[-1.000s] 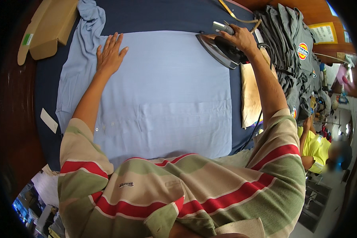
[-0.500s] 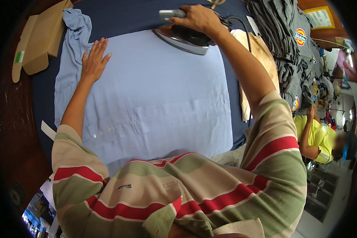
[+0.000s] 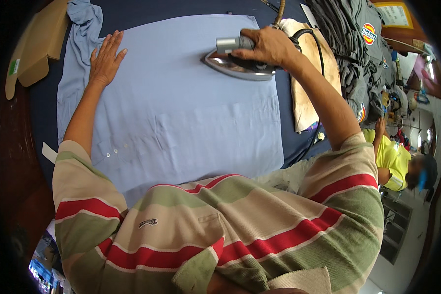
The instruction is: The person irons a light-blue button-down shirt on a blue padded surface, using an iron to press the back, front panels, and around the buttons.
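Observation:
A light blue button shirt [image 3: 181, 103] lies spread over a dark blue cloth-covered table, its body mostly flat. Its sleeve [image 3: 83, 29] is bunched at the far left. My left hand [image 3: 107, 59] rests palm down on the shirt's left side, fingers stretched out. Gripped by its handle in my right hand [image 3: 272, 46] is a clothes iron [image 3: 240, 71], its soleplate on the shirt near the right edge and its pointed end toward the left. Faint wrinkles cross the near half of the shirt, and small white buttons [image 3: 111, 153] show at the lower left.
A scorched cream pad [image 3: 304, 93] lies right of the shirt, with the iron's black cord [image 3: 321, 63] across it. Folded dark grey garments [image 3: 338, 29] are stacked at the far right. An open cardboard box [image 3: 41, 44] stands at the left. Another person in yellow [image 3: 394, 159] is at right.
The iron in my right hand has moved nearer to me, away from the shirt's far edge, uncovering that edge. My left hand stays flat on the cloth. The whole view has shifted slightly.

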The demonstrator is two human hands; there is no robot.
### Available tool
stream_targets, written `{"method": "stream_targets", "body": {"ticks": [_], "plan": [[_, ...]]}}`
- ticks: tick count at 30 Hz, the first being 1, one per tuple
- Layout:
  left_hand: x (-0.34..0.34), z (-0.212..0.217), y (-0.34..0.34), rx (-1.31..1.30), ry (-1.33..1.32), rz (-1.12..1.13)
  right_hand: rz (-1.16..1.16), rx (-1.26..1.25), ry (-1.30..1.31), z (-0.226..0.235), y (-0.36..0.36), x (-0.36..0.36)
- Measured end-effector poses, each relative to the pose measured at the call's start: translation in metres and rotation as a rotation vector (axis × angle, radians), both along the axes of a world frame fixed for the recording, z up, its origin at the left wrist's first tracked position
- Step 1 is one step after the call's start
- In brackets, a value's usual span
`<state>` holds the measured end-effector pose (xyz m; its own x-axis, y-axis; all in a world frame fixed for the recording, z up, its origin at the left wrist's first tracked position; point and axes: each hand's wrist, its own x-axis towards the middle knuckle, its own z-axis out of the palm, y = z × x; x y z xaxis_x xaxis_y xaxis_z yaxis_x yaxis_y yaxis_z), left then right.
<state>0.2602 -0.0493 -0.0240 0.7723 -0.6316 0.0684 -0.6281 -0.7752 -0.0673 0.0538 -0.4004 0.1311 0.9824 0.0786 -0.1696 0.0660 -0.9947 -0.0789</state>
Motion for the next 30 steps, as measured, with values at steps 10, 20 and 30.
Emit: {"method": "stream_targets", "body": {"ticks": [10,20,30], "plan": [[-0.003,0.004,-0.005,-0.043,0.022,0.001,0.208,0.153,0.055,0.007,-0.003,-0.073],[-0.001,0.002,-0.004,-0.044,0.010,-0.002,-0.668,0.046,-0.266,-0.011,-0.062,0.009],[-0.006,0.004,0.006,-0.104,0.066,-0.009,-0.254,0.219,0.011,0.005,-0.028,0.015]]}}
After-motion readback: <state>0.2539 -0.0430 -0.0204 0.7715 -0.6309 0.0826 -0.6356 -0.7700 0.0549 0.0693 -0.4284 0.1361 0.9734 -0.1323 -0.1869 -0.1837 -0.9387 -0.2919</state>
